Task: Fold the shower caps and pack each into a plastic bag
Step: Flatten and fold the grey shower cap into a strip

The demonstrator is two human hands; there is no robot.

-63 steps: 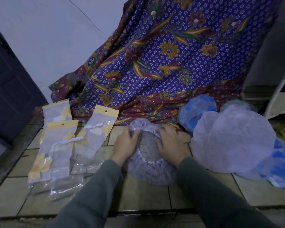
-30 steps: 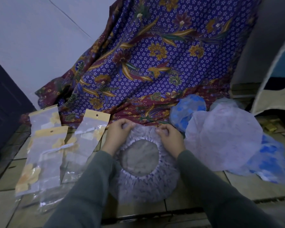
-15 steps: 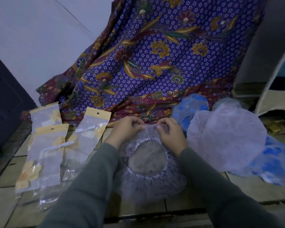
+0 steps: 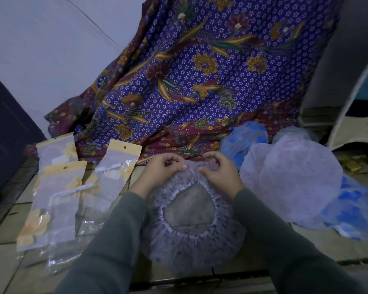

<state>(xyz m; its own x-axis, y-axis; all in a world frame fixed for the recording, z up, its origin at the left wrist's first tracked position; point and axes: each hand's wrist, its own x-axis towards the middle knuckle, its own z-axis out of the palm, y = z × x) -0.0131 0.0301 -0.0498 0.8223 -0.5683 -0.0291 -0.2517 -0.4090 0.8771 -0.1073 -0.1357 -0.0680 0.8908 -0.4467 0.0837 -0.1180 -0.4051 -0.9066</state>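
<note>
On floor | shower cap far rim | pinched: left hand, right hand

A single wide-angle view comes from the person's head, looking forward and steeply down at the tiled floor close in front. Both sleeved forearms enter from the bottom edge and run up toward the frame's middle, so the working spot lies near the lens. Farther up, the view reaches a patterned cloth and pale wall; straight edges bow near the borders.
</note>
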